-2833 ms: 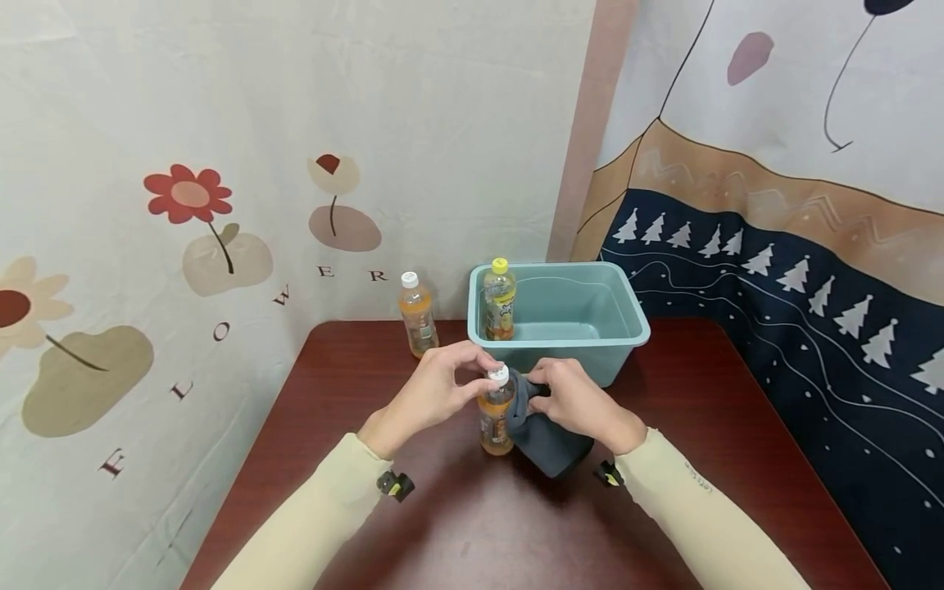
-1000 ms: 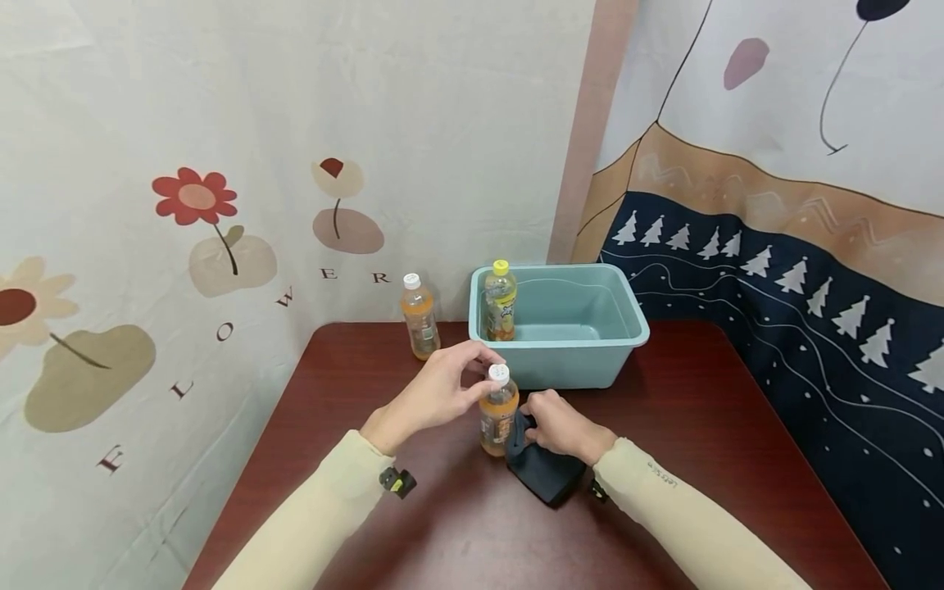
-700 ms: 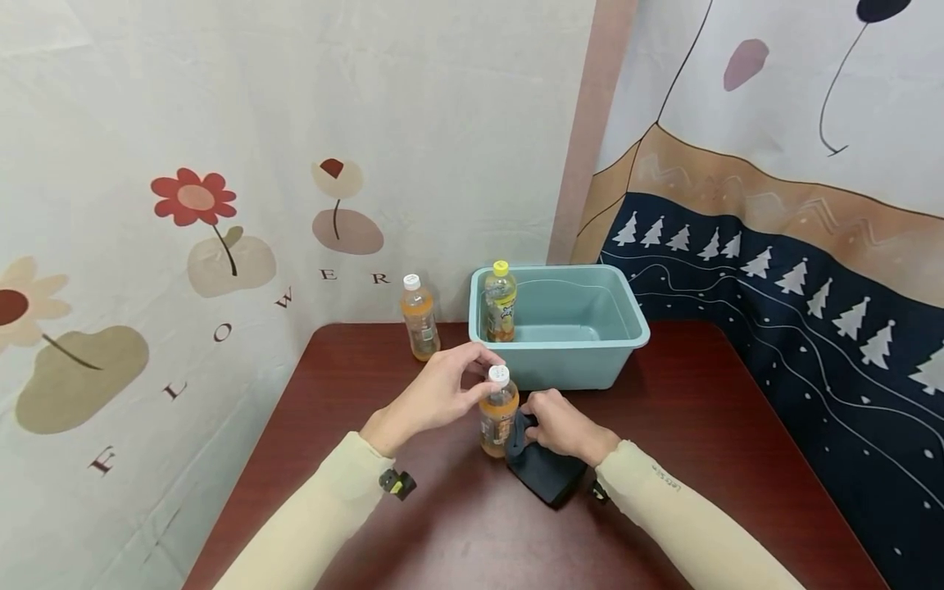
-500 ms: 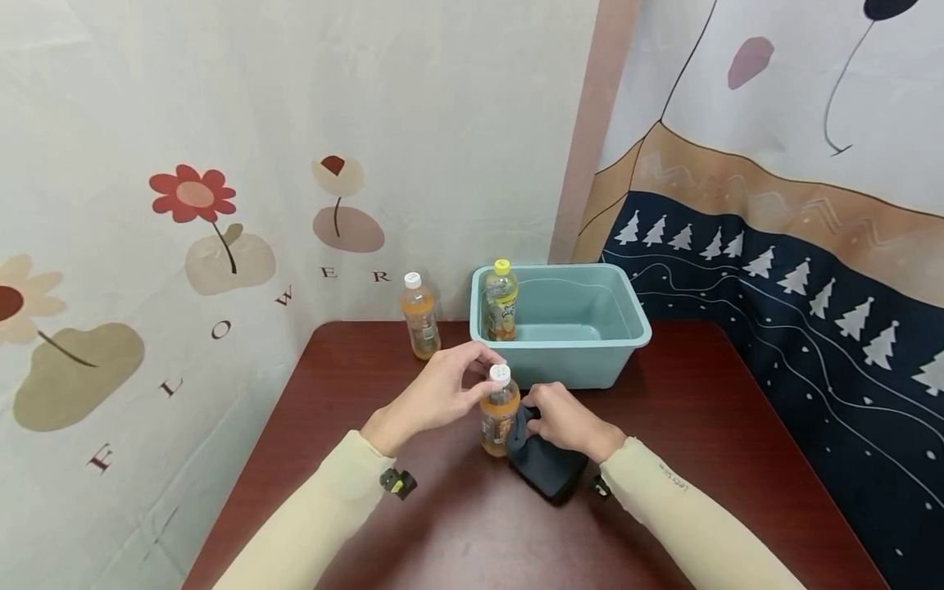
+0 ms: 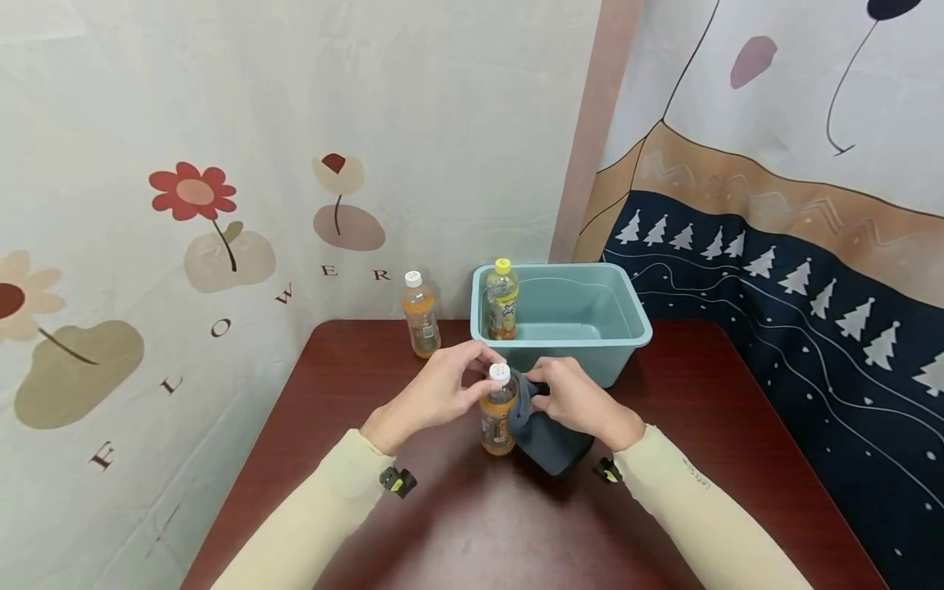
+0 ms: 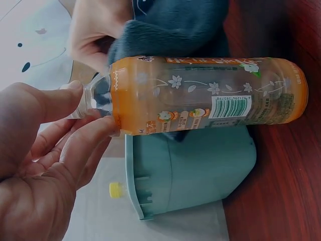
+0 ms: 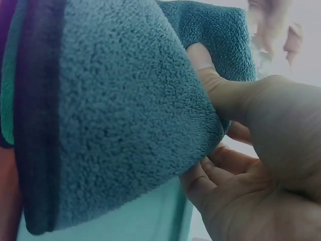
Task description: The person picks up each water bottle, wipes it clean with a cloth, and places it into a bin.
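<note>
An orange-labelled drink bottle [image 5: 496, 422] with a white cap stands upright on the table in the head view. My left hand [image 5: 445, 385] pinches it at the neck, just under the cap, with thumb and fingers. Against the bottle's right side my right hand [image 5: 575, 397] holds a dark grey-blue cloth [image 5: 549, 438], whose loose end hangs down toward the table. In the right wrist view the folded cloth [image 7: 125, 110] is fuzzy, with a darker hem, between thumb and fingers. Flowers and a barcode show on the bottle [image 6: 200, 95] in the left wrist view.
Behind the hands stands a pale teal tub [image 5: 583, 356] holding a yellow-capped bottle [image 5: 502, 303] at its left end. Another white-capped orange bottle [image 5: 421, 319] stands left of the tub, near the far edge of the dark red table [image 5: 472, 541].
My right hand and the cloth have moved up along the bottle's side, from near its lower half to near its shoulder. The left hand keeps its hold at the neck.
</note>
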Tool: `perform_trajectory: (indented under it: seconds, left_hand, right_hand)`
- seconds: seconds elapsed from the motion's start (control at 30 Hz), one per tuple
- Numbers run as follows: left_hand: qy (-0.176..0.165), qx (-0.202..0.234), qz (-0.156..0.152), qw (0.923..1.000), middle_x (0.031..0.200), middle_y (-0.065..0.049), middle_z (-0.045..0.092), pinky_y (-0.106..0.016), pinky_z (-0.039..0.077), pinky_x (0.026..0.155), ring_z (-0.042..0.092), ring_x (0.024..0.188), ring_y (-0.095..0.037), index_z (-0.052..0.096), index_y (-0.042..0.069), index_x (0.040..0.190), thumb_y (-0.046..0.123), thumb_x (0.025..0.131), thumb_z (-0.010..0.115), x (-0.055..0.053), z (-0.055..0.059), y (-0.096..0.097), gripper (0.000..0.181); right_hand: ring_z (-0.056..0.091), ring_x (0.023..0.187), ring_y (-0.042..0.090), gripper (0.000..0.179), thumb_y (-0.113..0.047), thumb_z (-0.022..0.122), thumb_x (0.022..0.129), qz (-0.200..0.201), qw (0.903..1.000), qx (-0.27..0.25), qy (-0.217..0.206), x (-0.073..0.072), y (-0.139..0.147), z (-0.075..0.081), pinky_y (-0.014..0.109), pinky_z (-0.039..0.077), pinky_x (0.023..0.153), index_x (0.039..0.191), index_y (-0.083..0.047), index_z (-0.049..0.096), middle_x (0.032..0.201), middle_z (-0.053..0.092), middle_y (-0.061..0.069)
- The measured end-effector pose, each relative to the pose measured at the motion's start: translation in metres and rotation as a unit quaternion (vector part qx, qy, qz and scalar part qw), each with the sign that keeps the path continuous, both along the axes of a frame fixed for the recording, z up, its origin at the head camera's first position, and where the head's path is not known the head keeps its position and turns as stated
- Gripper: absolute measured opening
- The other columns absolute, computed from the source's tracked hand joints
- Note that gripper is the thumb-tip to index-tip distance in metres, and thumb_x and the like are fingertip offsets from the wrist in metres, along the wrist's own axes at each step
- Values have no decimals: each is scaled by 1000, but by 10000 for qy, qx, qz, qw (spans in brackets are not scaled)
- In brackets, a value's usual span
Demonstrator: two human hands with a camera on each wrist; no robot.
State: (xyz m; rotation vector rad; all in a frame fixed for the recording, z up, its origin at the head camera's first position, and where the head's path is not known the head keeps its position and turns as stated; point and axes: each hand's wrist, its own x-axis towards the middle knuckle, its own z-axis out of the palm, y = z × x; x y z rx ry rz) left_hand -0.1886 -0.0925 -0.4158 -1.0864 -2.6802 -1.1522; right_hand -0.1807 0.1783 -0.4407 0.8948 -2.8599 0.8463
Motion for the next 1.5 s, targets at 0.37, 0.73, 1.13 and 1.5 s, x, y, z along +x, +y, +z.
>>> perform_trajectory:
  seconds: [0.37,0.73,1.13,1.5]
  left_hand:
    - [-69,73,5,9999,130,-6,82,-48,72,99,85,115,-22,74,11,131,12,107,87,0,0,1,28]
    - [-20,-5,36,10000,131,-4,82,-32,69,97,84,116,-18,75,13,132,14,106,88,2,3,1,29]
    - [-103,-57,105,9999,130,-3,82,-32,69,99,83,117,-17,74,13,133,14,107,88,3,3,2,29]
    - [-112,3,22,9999,129,-3,81,-32,69,98,83,117,-17,73,12,134,14,108,86,4,2,2,29]
  right_hand:
    - [76,102,15,31,-10,98,95,17,9991,-340,257,4,-4,22,33,66,89,124,-5,90,112,85,5]
    - [76,102,16,33,-11,98,95,-22,9988,-393,279,7,-3,22,34,67,89,126,-4,90,113,84,5]
    - [79,101,18,27,-2,93,98,-46,9999,-139,80,6,0,2,30,68,81,125,-5,90,110,81,6]
    - [80,98,25,18,3,90,98,161,9982,532,-208,1,-7,-45,30,65,77,115,-3,91,103,79,8]
